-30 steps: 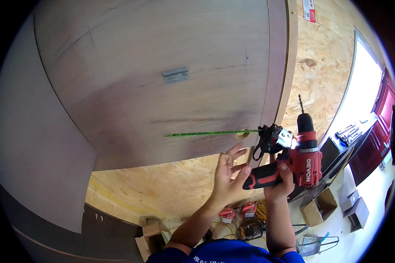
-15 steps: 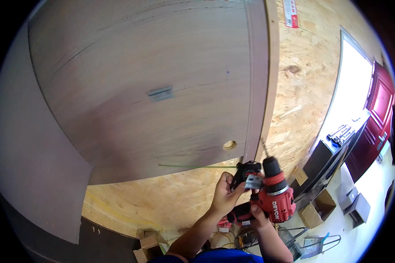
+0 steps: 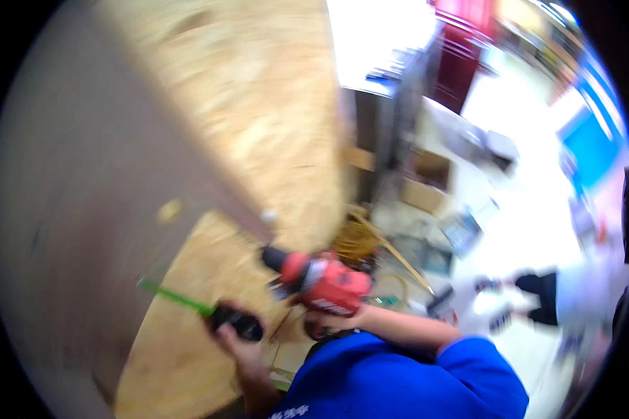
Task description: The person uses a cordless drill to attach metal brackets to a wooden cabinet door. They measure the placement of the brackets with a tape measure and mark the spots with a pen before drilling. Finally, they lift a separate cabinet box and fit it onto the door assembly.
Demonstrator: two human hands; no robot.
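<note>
Clutching rounded black tape measure (image 3: 239,323) in curled left hand (image 3: 237,350), red-and-black power drill (image 3: 332,286) in closed right hand (image 3: 321,322) with fingertips hidden! Could kink thin green blade (image 3: 178,296) beyond left fingers by swinging into grey-brown panel (image 3: 84,209).

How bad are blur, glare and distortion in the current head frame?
Head view: heavy blur overall, likely motion; red drill and black tape measure smeared but recognisable. Head view: bright white patch at top blown out, pale floor at right washed out too. Head view: fisheye bows the lower edge of the grey-brown panel; corners black.
</note>
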